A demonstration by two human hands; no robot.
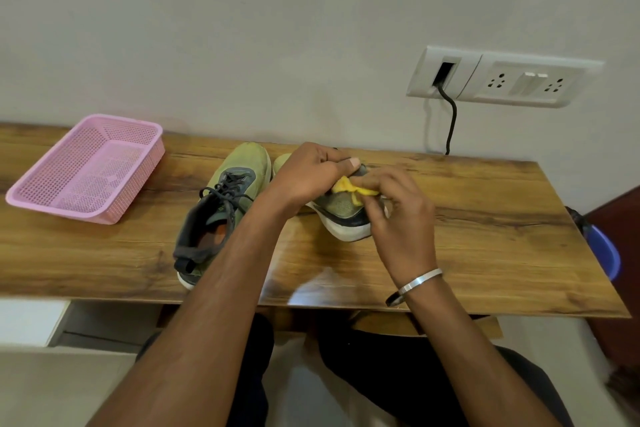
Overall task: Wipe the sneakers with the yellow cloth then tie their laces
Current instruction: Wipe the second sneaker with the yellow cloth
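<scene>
At frame centre I see my left hand (308,173) curled over the right-hand olive-green mesh sneaker (341,210), steadying it on the wooden tabletop (485,218). My right hand (398,204) pinches the small soft yellow cloth (349,188) against its upper. The cloth looks limp, so I'd keep it bunched; the light shoe may slide, best held by its stiff sole.

Pink basket (86,168), wall socket (504,77)
</scene>
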